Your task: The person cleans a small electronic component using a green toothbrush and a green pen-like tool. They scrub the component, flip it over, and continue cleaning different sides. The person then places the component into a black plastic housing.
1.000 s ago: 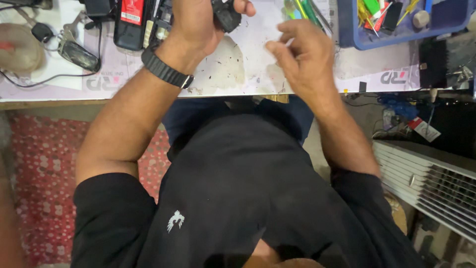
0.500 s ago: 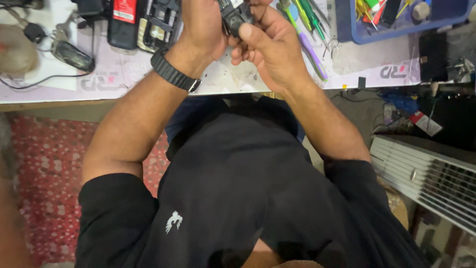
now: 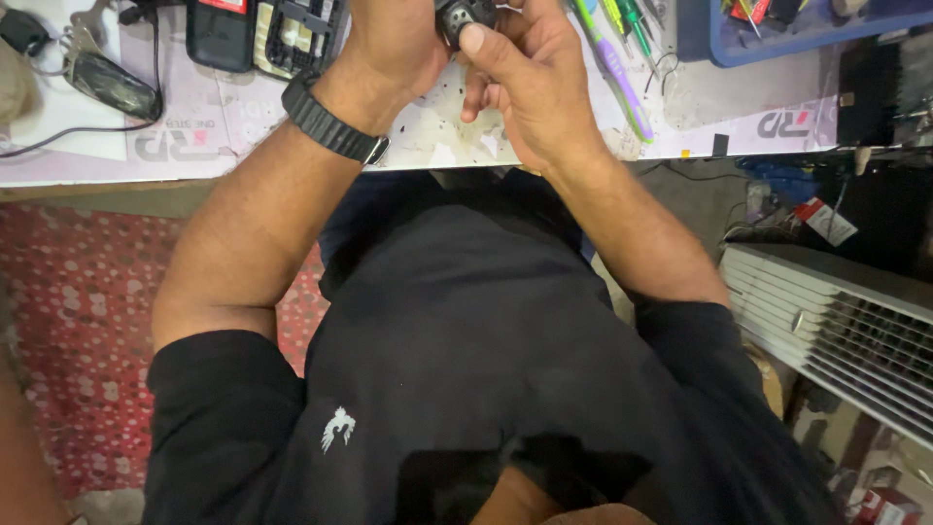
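Note:
A small black device (image 3: 465,17) with a round grey button is held between both hands at the top edge of the view, above the white worktop (image 3: 437,146). My left hand (image 3: 394,44), with a black watch (image 3: 330,122) on its wrist, grips the device from the left. My right hand (image 3: 525,78) grips it from the right, thumb pressed on its front. Most of the device is cut off by the frame edge.
A black opened case (image 3: 262,34) lies left of the hands, and a black key fob with cable (image 3: 112,83) further left. Screwdrivers and a purple tool (image 3: 617,58) lie to the right, beside a blue tray (image 3: 777,39). A white slatted appliance (image 3: 836,331) stands on the floor at right.
My right hand has come in from the right and closed on the small black device that my left hand held alone. Both hands now sit together at the top edge.

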